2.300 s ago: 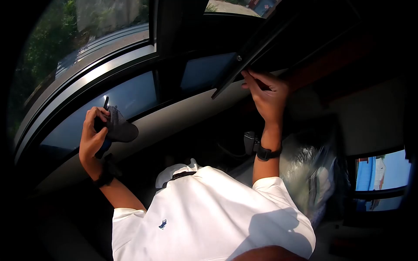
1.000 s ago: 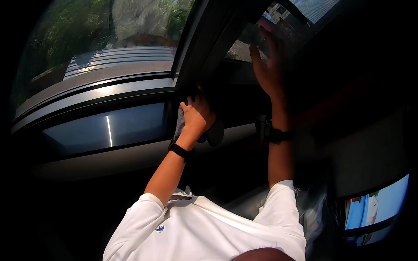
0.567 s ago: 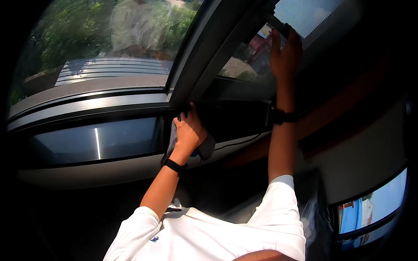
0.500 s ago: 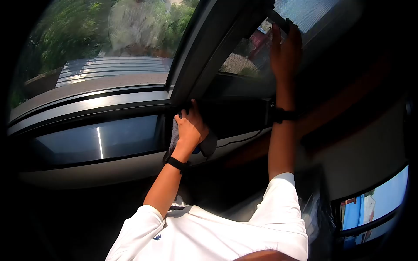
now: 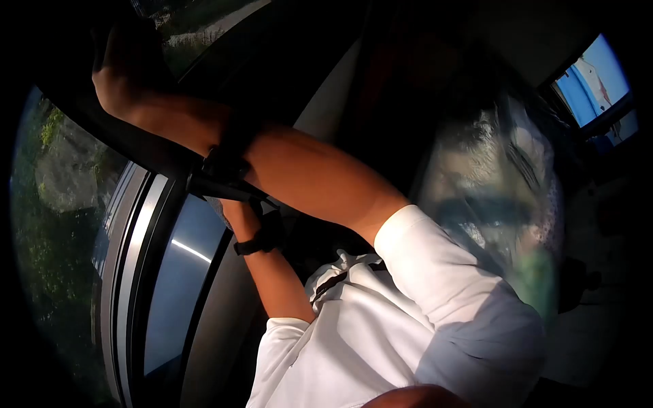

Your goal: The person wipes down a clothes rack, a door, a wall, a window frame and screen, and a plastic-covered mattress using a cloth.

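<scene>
My right hand [image 5: 124,75] is raised at the upper left by the dark window frame [image 5: 146,153]. Its wrist is bent, and its fingers are lost in deep shadow, so what they hold or touch does not show. My right forearm crosses in front of my left hand [image 5: 235,209], which is low by the corner of the frame. Only the wrist end of that hand shows; its fingers are hidden. A sliver of grey cloth [image 5: 216,203] lies against it. Both wrists wear black bands.
A lower glass pane [image 5: 178,272] with a bright reflection runs along the left, beside a silver rail [image 5: 141,238]. Greenery [image 5: 51,197] shows outside. On the right are a clear plastic-wrapped bundle [image 5: 476,183] and a lit screen or pane [image 5: 593,83].
The view has turned, so the window now lies at the left. My right arm now reaches across my left hand, hiding much of it and the grey cloth.
</scene>
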### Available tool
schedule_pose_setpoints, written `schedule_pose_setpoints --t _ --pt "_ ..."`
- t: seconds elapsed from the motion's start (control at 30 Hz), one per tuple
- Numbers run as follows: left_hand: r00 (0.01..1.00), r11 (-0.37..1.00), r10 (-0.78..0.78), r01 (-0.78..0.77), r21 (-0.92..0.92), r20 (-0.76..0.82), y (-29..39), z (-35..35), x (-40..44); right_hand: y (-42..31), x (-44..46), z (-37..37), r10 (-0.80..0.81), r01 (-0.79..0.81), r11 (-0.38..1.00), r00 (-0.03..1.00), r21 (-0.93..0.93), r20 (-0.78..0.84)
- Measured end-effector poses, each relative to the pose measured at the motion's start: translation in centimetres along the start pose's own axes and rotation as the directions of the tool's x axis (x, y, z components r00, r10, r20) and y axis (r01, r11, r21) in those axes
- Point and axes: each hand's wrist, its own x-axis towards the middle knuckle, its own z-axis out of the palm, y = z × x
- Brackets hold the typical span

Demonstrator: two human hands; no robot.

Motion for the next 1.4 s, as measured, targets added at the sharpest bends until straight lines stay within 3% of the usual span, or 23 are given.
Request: schedule_pose_setpoints --t 0.03,0.07,0.1,0.13,0.23,0.33,0.4,0.43,0.47,0.53,0.57,0.7,0.77,0.8,0.87,1.0,1.07,1.13,1.2,1.23,1.27,1.37,1.4 --pt "1.000 0.987 0.015 -0.018 0.157 0.023 -0.1 0.3 -0.5 0.2 0.4 0.6 0.052 -0.052 0.998 0.999 -0.025 -0.010" --pt "0.999 0.901 0.044 -0.047 0.430 0.016 -0.5 0.2 -0.3 2.1 1.3 0.5 0.041 -0.043 0.999 0.936 -0.001 0.348" --pt "0.998 0.660 0.060 -0.032 0.751 -0.010 -1.0 0.1 1.1 2.2 2.9 -2.5 -0.023 -0.019 0.998 0.729 0.053 0.684" --pt "0.997 0.381 0.051 0.026 0.924 -0.049 -1.5 0.0 2.3 2.5 3.0 -4.8 -0.026 -0.001 0.999 0.730 0.039 0.683" --pt "0.988 -0.201 0.045 0.151 0.968 -0.145 -2.5 0.5 5.5 4.9 2.2 -14.5 0.111 -0.117 0.992 0.546 -0.056 0.831" --pt "0.979 -0.366 0.024 0.195 0.910 -0.200 -1.0 -0.1 5.8 11.1 -0.4 -20.4 0.156 -0.076 0.987 0.275 -0.140 0.949" --pt "0.947 -0.074 -0.125 0.289 0.954 -0.297 0.3 -0.3 5.9 16.6 -3.1 -23.6 0.217 -0.171 0.966 0.137 -0.193 0.967" --pt "0.967 0.243 0.056 0.230 0.942 -0.251 -3.3 -2.7 6.1 17.5 -4.1 -25.2 0.284 -0.242 0.937 0.106 -0.252 0.953" --pt "0.934 0.669 0.306 -0.071 0.740 -0.187 -0.5 -0.4 6.3 18.6 -4.6 -26.8 0.346 -0.304 0.901 0.071 -0.310 0.936" --pt "0.932 0.933 0.029 0.104 0.343 -0.362 6.9 7.6 5.5 20.4 -7.1 -28.5 0.308 -0.427 0.882 0.207 -0.197 0.929" --pt "0.957 0.956 0.007 0.079 0.282 -0.291 6.6 11.9 5.2 22.2 -6.7 -30.8 0.274 -0.533 0.844 0.322 -0.066 0.906" --pt "0.999 0.996 0.008 -0.011 0.086 0.035 7.5 25.9 2.7 25.7 -3.8 -40.8 0.250 -0.604 0.792 0.451 0.087 0.856" --pt "0.986 0.999 0.010 -0.016 0.036 0.166 8.1 31.7 2.4 27.6 -0.4 -46.7 0.397 -0.768 0.634 0.422 0.089 0.815" --pt "0.971 0.999 0.036 -0.040 0.011 0.234 8.0 33.7 2.3 28.1 1.0 -48.7 0.444 -0.718 0.694 0.484 0.052 0.755" --pt "0.913 0.998 0.041 -0.061 0.036 0.406 7.3 38.2 2.9 29.5 3.3 -53.1 0.513 -0.662 0.749 0.558 -0.023 0.653" --pt "0.667 0.984 -0.159 0.043 0.175 0.728 7.4 43.9 4.4 31.8 6.3 -59.6 0.483 -0.549 0.819 0.818 0.168 0.313" --pt "0.508 0.989 -0.114 -0.019 0.144 0.854 4.5 46.2 4.7 33.2 7.5 -62.3 0.568 -0.585 0.780 0.811 0.221 0.141" --pt "0.356 0.962 -0.230 -0.056 0.266 0.906 3.9 48.7 5.5 34.1 9.1 -65.3 0.562 -0.563 0.826 0.825 -0.007 -0.062" --pt "0.340 0.973 -0.198 -0.048 0.228 0.919 0.5 50.7 5.9 39.8 6.7 -68.1 0.532 -0.532 0.837 0.739 0.127 -0.414" --pt "0.330 0.981 -0.166 -0.045 0.191 0.929 -1.0 52.1 6.4 38.1 8.5 -67.8 0.569 -0.557 0.813 0.696 0.171 -0.437" --pt "0.327 0.982 -0.154 -0.050 0.180 0.933 -2.3 53.6 7.2 36.3 10.4 -67.4 0.607 -0.580 0.785 0.649 0.218 -0.458" --pt "0.674 0.994 -0.093 0.100 0.034 0.732 -5.8 57.4 10.2 36.4 14.0 -69.1 0.539 -0.518 0.842 0.792 0.149 -0.286" --pt "0.771 0.998 -0.052 0.066 0.003 0.635 -6.1 58.5 12.2 36.9 15.0 -69.9 0.628 -0.621 0.776 0.749 0.108 -0.211"
